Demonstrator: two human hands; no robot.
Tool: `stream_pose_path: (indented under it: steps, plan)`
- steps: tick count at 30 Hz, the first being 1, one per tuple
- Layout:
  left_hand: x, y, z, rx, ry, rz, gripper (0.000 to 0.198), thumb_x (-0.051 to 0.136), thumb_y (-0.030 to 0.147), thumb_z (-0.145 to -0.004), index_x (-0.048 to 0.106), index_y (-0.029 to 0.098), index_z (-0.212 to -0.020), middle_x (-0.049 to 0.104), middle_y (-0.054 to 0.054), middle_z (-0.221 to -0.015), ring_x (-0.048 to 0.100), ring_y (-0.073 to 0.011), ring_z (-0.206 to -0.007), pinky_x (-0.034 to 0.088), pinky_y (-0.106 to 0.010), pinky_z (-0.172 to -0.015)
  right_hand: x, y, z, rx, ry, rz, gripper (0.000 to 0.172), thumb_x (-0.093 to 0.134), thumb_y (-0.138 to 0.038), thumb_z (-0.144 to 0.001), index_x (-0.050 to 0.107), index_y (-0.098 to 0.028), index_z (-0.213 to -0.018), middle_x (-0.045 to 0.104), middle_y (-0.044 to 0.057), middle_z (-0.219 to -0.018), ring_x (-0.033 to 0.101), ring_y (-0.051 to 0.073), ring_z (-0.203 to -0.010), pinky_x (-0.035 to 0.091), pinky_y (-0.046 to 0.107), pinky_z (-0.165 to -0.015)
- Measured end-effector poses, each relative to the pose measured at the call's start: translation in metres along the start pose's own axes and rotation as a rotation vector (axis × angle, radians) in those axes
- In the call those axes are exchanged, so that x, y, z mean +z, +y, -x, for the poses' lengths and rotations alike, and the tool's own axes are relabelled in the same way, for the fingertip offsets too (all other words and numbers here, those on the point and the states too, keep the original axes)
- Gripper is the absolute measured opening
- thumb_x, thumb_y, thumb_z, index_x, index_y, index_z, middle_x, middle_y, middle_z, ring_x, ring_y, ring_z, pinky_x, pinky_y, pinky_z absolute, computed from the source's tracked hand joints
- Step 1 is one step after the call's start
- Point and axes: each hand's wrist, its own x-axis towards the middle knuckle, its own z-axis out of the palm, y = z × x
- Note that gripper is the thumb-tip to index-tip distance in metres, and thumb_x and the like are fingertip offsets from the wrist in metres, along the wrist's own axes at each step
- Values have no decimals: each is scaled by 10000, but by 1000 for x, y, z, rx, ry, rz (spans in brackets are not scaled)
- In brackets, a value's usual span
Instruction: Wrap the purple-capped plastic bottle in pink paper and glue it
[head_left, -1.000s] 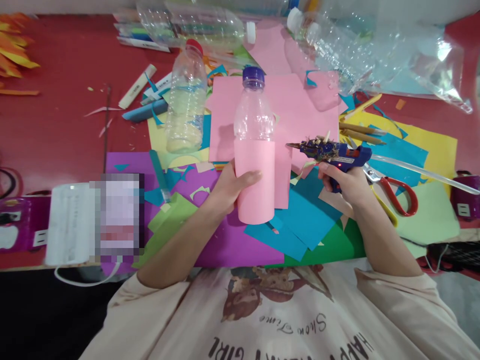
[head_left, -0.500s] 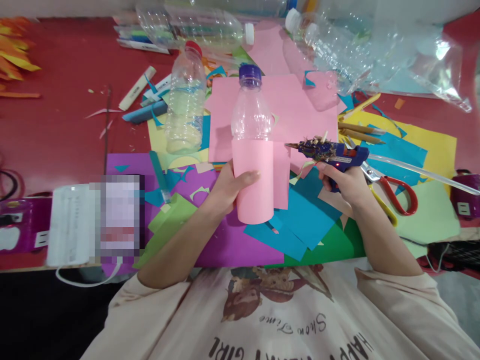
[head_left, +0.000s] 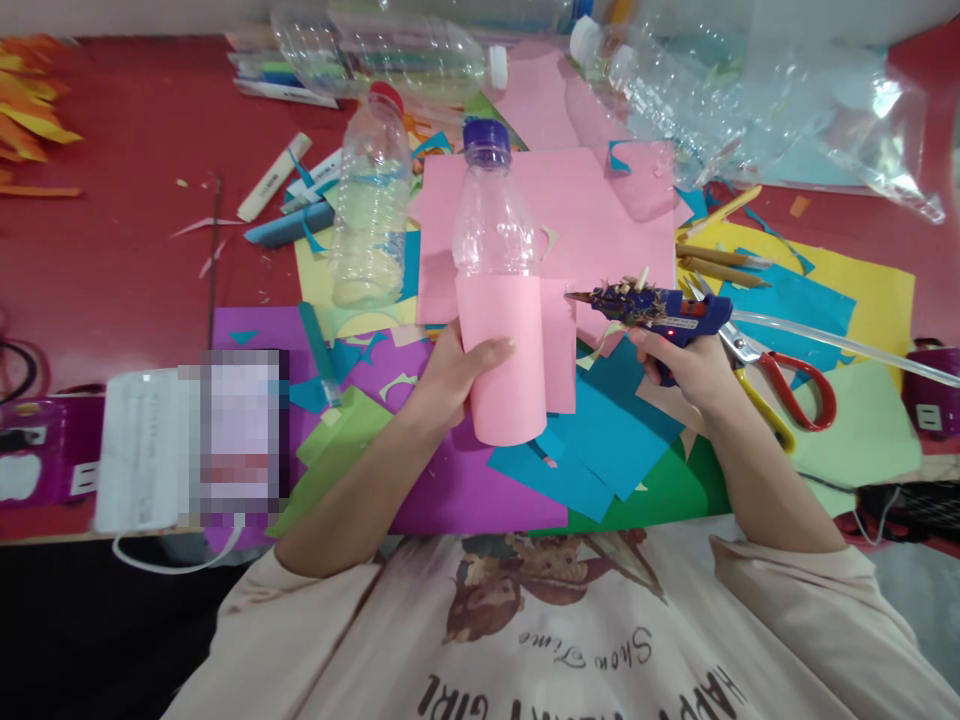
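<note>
My left hand (head_left: pixel 461 375) is wrapped round a clear plastic bottle (head_left: pixel 495 225) with a purple cap, its thumb on the front. Pink paper (head_left: pixel 504 400) covers the bottle's lower half, and a flap of it (head_left: pixel 559 350) sticks out on the right side. The bottle leans slightly to the left. In my right hand (head_left: pixel 686 365) is a dark blue hot glue gun (head_left: pixel 660 310) with a small red light on it. Its nozzle points left, close to the flap's upper right edge; whether they touch I cannot tell. A long clear glue stick (head_left: pixel 847 345) runs out of its back.
Red-and-yellow handled scissors (head_left: pixel 799 390) lie behind my right hand. A red-capped bottle (head_left: pixel 371 210) and several clear bottles (head_left: pixel 405 55) are at the back. Coloured paper (head_left: pixel 622 425) and scraps spread under my hands. A phone (head_left: pixel 240 430) and white power bank (head_left: pixel 142 450) lie left.
The bottle's capped top has tipped a little to the left, and more of the pink flap shows. The glue gun has shifted slightly left with my right hand.
</note>
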Motion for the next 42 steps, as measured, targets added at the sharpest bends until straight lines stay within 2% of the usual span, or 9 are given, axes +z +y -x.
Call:
stream_pose_path:
  steps: [6,12,17,23,31,38,42]
  plan:
    - [-2,-2,0,54,-3,-24,420,755,433,-623,623,196,-943,683,-37,-815,675,-211,-787,554,-286,-605,0,-1,2,-6,-9,8,360,637,-546,-731,551,-223,-599,480,-24,-431,443,124,-414,383,280,-449]
    - [-5,-4,-1,37,13,-30,453,751,441,-618,618,200,-978,692,-39,-845,675,-212,-781,559,-289,-612,0,0,2,-28,-47,20,274,630,-490,-754,612,-225,-688,478,-32,-455,454,124,-428,376,269,-453]
    - [-7,-5,-2,46,-18,5,532,744,463,-627,595,208,-1069,694,-36,-860,682,-220,-781,570,-314,-633,1,-3,4,12,-47,23,358,639,-539,-748,586,-206,-627,502,-23,-471,454,113,-424,378,270,-455]
    - [-7,-5,-4,69,5,33,482,770,460,-599,620,179,-961,681,-38,-806,671,-194,-720,552,-276,-583,0,-6,3,58,-84,136,502,615,-600,-751,496,-200,-472,499,-15,-418,468,105,-422,399,267,-496]
    - [-8,-5,-4,84,45,32,469,751,463,-614,601,193,-967,656,-28,-781,660,-193,-699,540,-293,-585,0,-12,4,42,-98,204,557,603,-611,-751,442,-216,-393,492,0,-404,472,121,-423,417,297,-531]
    - [-9,-5,-5,97,61,-4,465,726,481,-630,605,197,-977,654,-35,-788,651,-193,-690,528,-291,-576,-4,1,0,-17,-142,249,498,559,-495,-837,498,-223,-424,540,10,-444,500,135,-470,420,299,-570]
    - [-10,-5,-4,103,67,-5,409,716,444,-662,619,212,-985,662,-34,-827,658,-196,-740,528,-275,-589,-5,6,0,-53,-167,213,380,588,-455,-816,565,-231,-509,554,4,-478,505,137,-486,418,292,-551]
